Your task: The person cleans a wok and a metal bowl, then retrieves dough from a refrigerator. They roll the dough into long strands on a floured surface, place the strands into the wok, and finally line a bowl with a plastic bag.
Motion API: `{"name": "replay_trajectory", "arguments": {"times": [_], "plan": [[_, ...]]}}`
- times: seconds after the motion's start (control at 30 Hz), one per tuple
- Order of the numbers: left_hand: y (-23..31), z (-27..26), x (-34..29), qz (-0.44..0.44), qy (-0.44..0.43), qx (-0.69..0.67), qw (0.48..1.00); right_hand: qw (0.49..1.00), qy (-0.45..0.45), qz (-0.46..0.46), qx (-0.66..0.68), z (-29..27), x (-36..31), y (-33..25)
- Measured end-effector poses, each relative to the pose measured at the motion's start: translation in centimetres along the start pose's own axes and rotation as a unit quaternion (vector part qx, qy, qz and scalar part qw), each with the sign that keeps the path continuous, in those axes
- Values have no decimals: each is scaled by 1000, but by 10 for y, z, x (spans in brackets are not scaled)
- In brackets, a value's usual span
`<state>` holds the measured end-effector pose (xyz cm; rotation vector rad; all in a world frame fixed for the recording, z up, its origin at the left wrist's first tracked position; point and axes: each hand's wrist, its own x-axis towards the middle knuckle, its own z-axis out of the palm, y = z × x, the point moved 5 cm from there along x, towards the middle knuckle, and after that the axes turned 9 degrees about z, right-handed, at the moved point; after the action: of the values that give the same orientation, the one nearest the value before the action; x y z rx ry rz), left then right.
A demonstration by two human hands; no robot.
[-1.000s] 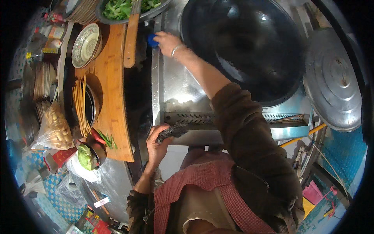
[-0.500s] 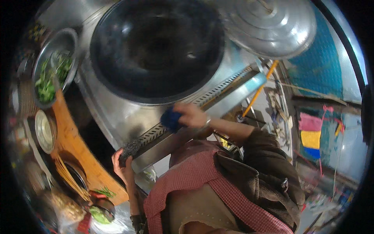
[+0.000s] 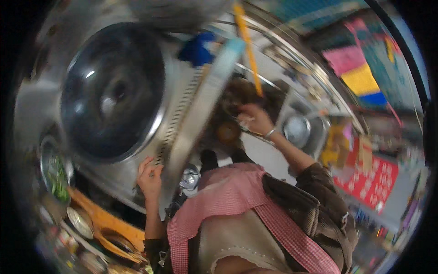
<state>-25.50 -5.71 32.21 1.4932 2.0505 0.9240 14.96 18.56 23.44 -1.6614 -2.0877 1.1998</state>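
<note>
My left hand (image 3: 149, 177) is at the near corner of the steel stove top (image 3: 132, 176), beside the slotted strip (image 3: 179, 114). Its fingers are bent and close together; what they hold, if anything, is hidden. My right hand (image 3: 256, 119) is out beyond the stove's front edge, over the floor area, and blurred. Something pale shows at its fingers, too smeared to name. A blue cloth (image 3: 199, 48) lies at the far end of the slotted strip, apart from both hands. The large dark wok (image 3: 114, 91) sits in the stove top.
To the left are a metal bowl of green leaves (image 3: 57, 176) and an orange wooden board (image 3: 107, 214). A yellow pole (image 3: 248, 50) stands past the stove's far end. On the right are a metal basin (image 3: 299, 130) and a red printed sheet (image 3: 365, 176).
My right hand has left the blue cloth, which now lies at the strip's far end, and moved right off the stove. The dark scouring pad in my left hand no longer shows. The view has turned right.
</note>
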Motion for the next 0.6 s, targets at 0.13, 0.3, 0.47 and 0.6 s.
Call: {"name": "replay_trajectory", "arguments": {"times": [0.13, 0.3, 0.47, 0.6], "plan": [[55, 117, 28, 90, -165, -142, 972, 925, -317, 79, 196, 40, -176, 67], [173, 293, 31, 196, -381, -145, 892, 920, -384, 73, -12, -77, -209, 195], [230, 498, 3, 49, -526, -273, 804, 941, 294, 167, 27, -291, -179, 303], [258, 630, -6, -57, -534, -230, 812, 892, 430, 111, -92, -390, -154, 343]]}}
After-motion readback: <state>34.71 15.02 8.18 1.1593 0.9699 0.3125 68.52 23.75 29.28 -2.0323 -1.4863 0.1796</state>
